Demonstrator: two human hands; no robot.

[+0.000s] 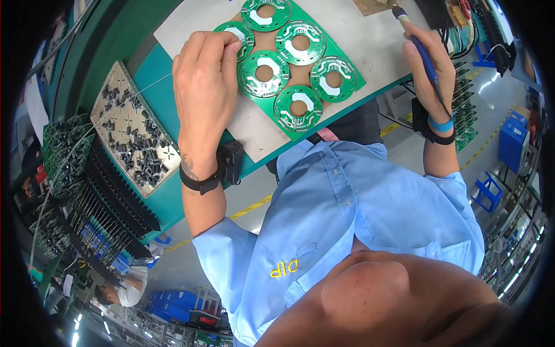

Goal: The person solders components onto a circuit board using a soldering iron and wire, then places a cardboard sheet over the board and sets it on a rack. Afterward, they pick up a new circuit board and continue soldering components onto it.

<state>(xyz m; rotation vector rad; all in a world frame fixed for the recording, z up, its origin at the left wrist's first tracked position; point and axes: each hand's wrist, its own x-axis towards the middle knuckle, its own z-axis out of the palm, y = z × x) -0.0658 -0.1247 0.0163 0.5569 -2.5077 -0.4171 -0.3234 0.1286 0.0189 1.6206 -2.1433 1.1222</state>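
Grasping a blue-handled soldering iron (424, 56), the right hand (444, 70) hangs right of the far-centre green panel of ring-shaped circuit boards (291, 53). The left hand (202, 81) bunches its fingers at the panel's left edge; what they pinch, I cannot tell. A careless iron swing could burn them.

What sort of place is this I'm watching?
Probably an electronics assembly workshop, judging by the round green circuit boards, what looks like a soldering iron in the right hand, and loose black components in a tray.
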